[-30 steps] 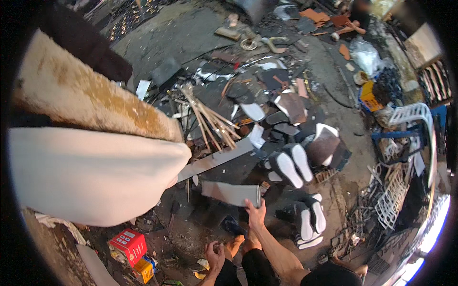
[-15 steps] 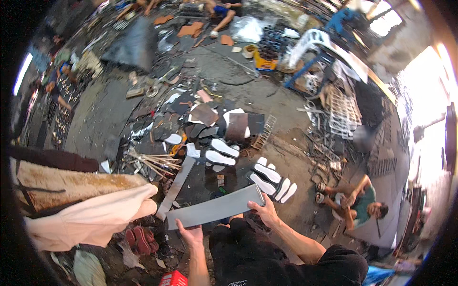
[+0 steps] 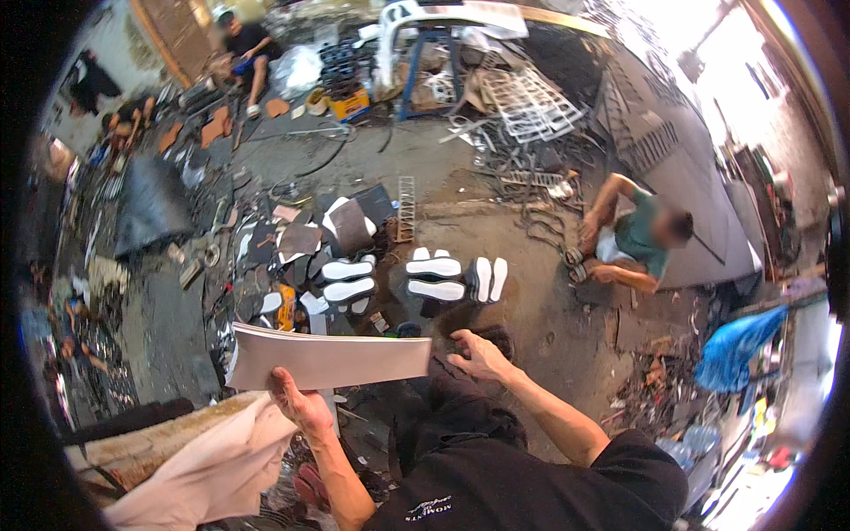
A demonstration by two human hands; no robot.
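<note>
A long, pale strip of sheet material lies across in front of me; at its left end the edges of several layers show. My left hand grips it from below near that end, thumb on the near face. Just past the strip's right end is my right hand, holding nothing, its fingers apart and partly bent. On the floor beyond are white shoe soles with dark edges: some at the left, some in the middle and an upright pair to the right.
A person in a green shirt sits at the right; another sits far back. Brown and dark offcuts lie beyond the soles. A pale cloth drapes at the near left. A blue plastic bag is at the right.
My right hand has let go of the strip's right end and moved off it. The strip has shifted left in my left hand, and its face looks paler. The view has swung to the right.
</note>
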